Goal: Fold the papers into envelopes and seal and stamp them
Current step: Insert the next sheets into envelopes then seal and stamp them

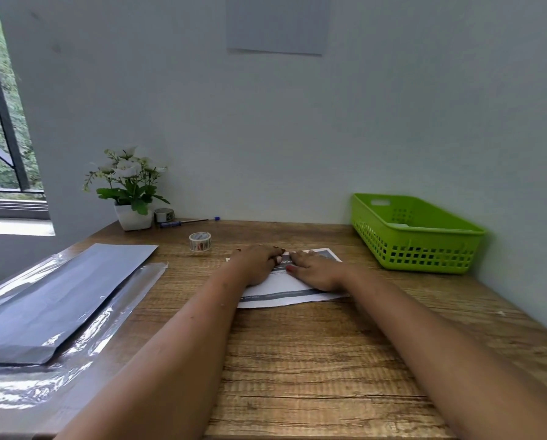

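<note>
Both hands lay flat on a printed paper (285, 289) w/ dark bands, which sat around the middle of the wooden tabletop (313, 360), closer to the far edge than the near one. Left hand (256, 263) pressed down on the paper's left part, fingers stretched out & not curled round anything. Right hand (316, 271) pressed on the right part the same way, fingers straight, palm down. The two hands were just beside each other, fingertips nearly meeting over the print. The paper's far part looked folded over the near part, though the hands hid the crease.

A small roll of printed tape (200, 241) stood just beyond the left hand, apart from the paper. At the far right corner sat a green basket (424, 252) w/ something pale inside, too hidden to tell what. At the far left corner: a white pot of white flowers (132, 217), a second tape roll (164, 214) touching or just beside it, & a blue pen (186, 222) along the far edge. Grey plastic mailers (59, 296) lay stacked along the left edge.
</note>
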